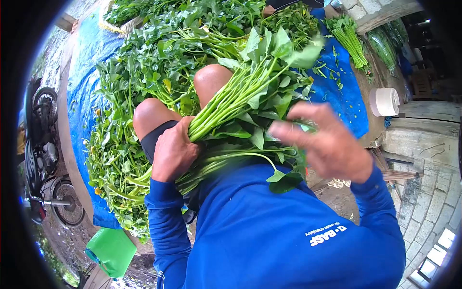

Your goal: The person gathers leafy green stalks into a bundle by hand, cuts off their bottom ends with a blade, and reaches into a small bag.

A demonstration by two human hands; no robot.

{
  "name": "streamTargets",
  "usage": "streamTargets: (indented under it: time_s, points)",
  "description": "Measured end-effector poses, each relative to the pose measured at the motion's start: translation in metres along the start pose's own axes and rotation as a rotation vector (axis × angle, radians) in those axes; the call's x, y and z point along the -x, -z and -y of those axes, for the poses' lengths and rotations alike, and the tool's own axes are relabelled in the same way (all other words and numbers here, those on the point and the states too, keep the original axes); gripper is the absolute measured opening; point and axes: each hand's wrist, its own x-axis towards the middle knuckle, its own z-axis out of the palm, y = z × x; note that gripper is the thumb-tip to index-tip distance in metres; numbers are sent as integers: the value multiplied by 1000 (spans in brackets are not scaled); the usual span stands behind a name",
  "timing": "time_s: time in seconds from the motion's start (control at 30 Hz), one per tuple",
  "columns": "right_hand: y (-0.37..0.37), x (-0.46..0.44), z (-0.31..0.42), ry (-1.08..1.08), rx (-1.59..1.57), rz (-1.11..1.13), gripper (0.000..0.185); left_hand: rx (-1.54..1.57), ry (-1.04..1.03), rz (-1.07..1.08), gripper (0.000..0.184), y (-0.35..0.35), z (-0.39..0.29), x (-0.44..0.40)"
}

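Observation:
My left hand (174, 148) is closed round the stem ends of a bunch of water spinach (236, 98), above my lap. Its long green stems fan up and to the right, ending in broad leaves. More stems of the same green (216, 164) lie across my lap underneath. My right hand (322, 139), blurred by motion, hovers just right of the leaves. Its fingers look apart, and I make out nothing between them.
A large heap of greens (120, 144) covers the blue tarp (339, 96) around my knees. Tied bunches (349, 41) lie at upper right, near a white roll (385, 101). A green jug (113, 253) stands at lower left, a motorcycle (45, 154) beyond. Someone's hand (268, 10) shows at the top.

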Motion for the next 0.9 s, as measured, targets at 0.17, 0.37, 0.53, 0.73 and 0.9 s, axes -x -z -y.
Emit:
streamTargets:
  time_s: [0.17,0.37,0.53,0.73,0.9]
  points:
    - [-68,18,-9,82,-463,61,40,28,28,12,44,3,-4,-1]
    - [-177,47,-40,-1338,-1607,-218,12,-134,-44,-144,55,-12,-10,18]
    - [-125,89,-153,-1000,-1351,-141,48,-213,-212,-255,64,-21,-6,23]
    - [27,-59,-47,-198,-341,-514,63,-239,-212,-260,64,-24,-7,23]
    - [-69,-103,7,241,42,39,55,-224,-205,-240,63,-20,-7,27]
